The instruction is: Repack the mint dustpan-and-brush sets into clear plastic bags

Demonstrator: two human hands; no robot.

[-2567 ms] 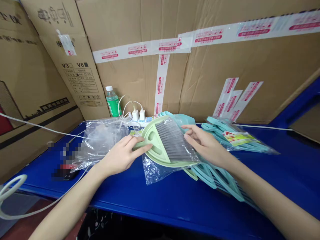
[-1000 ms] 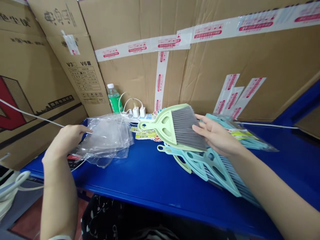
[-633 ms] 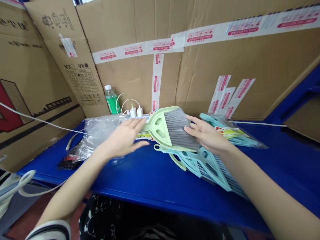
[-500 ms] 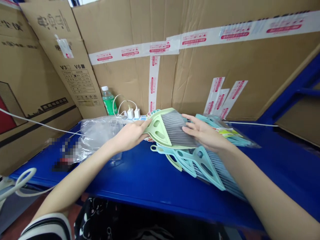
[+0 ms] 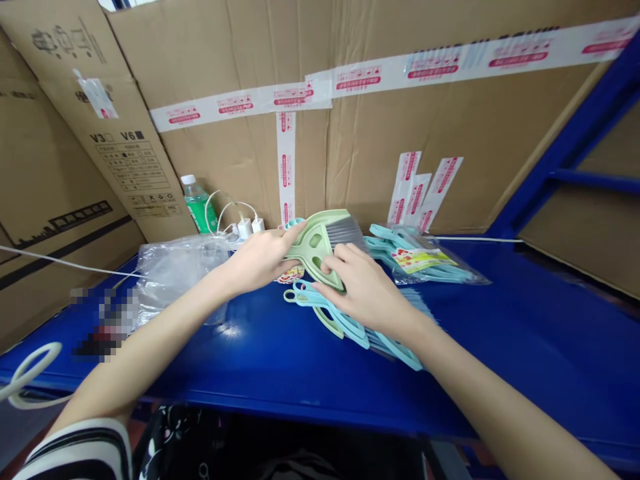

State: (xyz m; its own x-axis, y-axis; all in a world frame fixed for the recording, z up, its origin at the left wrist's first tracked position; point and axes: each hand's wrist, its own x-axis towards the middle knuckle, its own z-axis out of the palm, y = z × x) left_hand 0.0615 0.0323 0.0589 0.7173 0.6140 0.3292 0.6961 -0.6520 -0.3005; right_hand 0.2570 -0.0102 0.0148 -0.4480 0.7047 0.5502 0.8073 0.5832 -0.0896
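Lying on the left of the blue table (image 5: 260, 377) is a crumpled clear plastic bag (image 5: 175, 277). Behind it stand a green water bottle (image 5: 197, 210) and two white chargers (image 5: 245, 229). Next comes the left hand (image 5: 260, 259). It is holding the handle end of a green plastic hand broom (image 5: 314, 245), with its fingers curled around it. The broom is just above a pile of blue brushes (image 5: 350, 333), in front of a cardboard box (image 5: 380, 133). Its long side runs from left to right, tilted a bit. Its grey bristles (image 5: 343, 233) point right and up. The right hand (image 5: 367, 300) is holding the broom too, with its fingers bent over the green part. Farther right lies a clear bag of blue brushes (image 5: 420, 263) with a yellow label.
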